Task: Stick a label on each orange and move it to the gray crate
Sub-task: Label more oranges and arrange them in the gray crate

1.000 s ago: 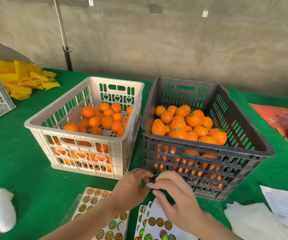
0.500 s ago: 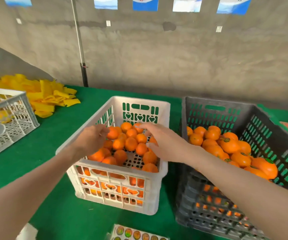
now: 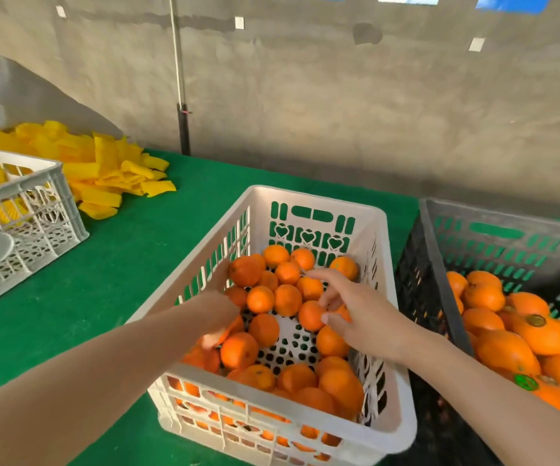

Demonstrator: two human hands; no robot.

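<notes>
The white crate (image 3: 315, 198) in the middle holds several unlabelled oranges (image 3: 287, 299). Both my hands are down inside it. My left hand (image 3: 219, 317) is blurred, its fingers curled over an orange (image 3: 238, 353) at the crate's left side; whether it grips the fruit I cannot tell. My right hand (image 3: 355, 309) has its fingers spread, the thumb touching an orange (image 3: 309, 316). At the right stands the gray crate (image 3: 493, 218) with oranges, some of which carry green labels (image 3: 525, 381).
A second white crate (image 3: 19, 186) stands at the far left, with a heap of yellow foam nets (image 3: 103, 173) behind it. Green cloth (image 3: 120, 264) covers the table. A pole (image 3: 183, 129) and a concrete wall rise behind.
My hands have left the sticker sheets near the table's front edge and reached forward into the white crate, sinking lower among the oranges. The view has shifted left and closer.
</notes>
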